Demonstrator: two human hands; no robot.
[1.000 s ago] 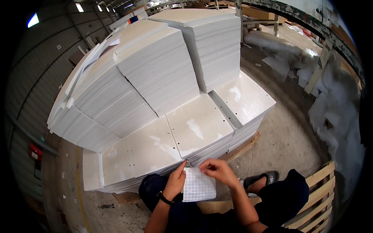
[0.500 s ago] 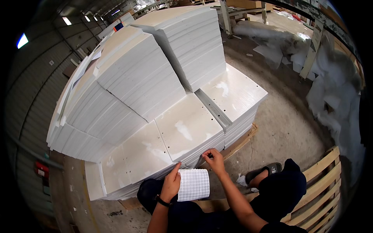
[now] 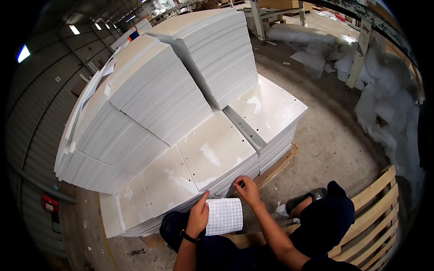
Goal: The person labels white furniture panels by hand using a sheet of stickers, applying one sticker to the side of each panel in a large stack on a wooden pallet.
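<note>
The left hand (image 3: 198,216) is grasping the left edge of a white dotted sheet (image 3: 224,217), which is showing between both hands; the right hand (image 3: 248,192) is hovering near the white boards (image 3: 212,156), its grip pinching thumb to finger; whether it is holding anything, I cannot tell.

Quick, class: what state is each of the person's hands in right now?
Left hand: closed on the white sheet of round dots.
Right hand: closed in a pinch; whether it holds anything cannot be told.
</note>
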